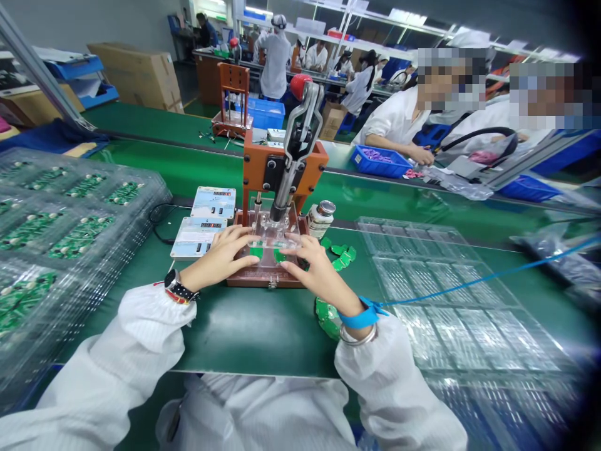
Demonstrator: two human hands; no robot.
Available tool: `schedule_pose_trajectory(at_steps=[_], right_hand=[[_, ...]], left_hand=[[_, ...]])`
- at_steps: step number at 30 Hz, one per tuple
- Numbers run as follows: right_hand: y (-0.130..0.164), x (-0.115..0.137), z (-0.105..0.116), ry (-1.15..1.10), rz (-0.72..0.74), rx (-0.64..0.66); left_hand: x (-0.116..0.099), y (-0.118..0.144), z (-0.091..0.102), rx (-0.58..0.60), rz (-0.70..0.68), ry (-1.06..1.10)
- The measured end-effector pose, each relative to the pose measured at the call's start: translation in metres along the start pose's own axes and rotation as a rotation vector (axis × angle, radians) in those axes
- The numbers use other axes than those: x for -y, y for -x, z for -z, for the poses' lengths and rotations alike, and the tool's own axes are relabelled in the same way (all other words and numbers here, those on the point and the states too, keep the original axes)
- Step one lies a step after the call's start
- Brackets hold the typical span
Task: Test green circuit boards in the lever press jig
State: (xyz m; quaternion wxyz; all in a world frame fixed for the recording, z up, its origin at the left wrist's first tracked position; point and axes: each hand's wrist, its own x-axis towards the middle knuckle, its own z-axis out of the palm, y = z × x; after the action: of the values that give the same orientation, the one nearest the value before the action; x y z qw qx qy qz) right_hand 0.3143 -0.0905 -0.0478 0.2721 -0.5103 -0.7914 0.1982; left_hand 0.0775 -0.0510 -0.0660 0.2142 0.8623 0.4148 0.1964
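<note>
- Small green boards point(267, 252) sit in the nest of the press fixture point(268, 263), under its clear plate, mid-desk and a little back from the near edge. The nest locates them squarely below the press head.
- Left hand point(224, 255) lies on the fixture's left side, fingers point(244, 237) spread flat on the clear plate and gripping nothing; it looks like it is steadying or seating a board.
- Right hand point(315, 270) mirrors it on the right side, fingers point(300, 245) loosely extended, tips on the plate edge, nothing held.
- Toggle lever point(300, 125) with its red knob stands raised, so the head is up and the nest is open to the hands.
- Loose green boards point(342, 254) are piled just right of the fixture, within short reach.
- Blue wrist strap point(361, 316) on the right wrist trails its cord to the right desk edge, presumably for ESD grounding.
- Two counter boxes point(206, 219) lie just left of the fixture, displays facing the person.
- Small jar point(321, 218) stands at the fixture's back-right corner.
- Stacked trays of boards point(70, 232) fill the left desk edge; clear trays point(446, 300) cover the right side.
</note>
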Motion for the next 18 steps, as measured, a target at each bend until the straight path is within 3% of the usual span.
schedule_pose_trajectory(at_steps=[7,14,18], right_hand=[[-0.005,0.003,0.036,-0.077,0.055,-0.260],[-0.031,0.030,0.079,-0.185,0.098,-0.587],[-0.060,0.046,0.101,-0.178,0.202,-0.623]], left_hand=[[-0.004,0.001,-0.004,-0.036,0.053,-0.019],[-0.012,-0.006,0.005,0.009,0.094,-0.172],[-0.017,-0.004,0.009,0.002,0.078,-0.291]])
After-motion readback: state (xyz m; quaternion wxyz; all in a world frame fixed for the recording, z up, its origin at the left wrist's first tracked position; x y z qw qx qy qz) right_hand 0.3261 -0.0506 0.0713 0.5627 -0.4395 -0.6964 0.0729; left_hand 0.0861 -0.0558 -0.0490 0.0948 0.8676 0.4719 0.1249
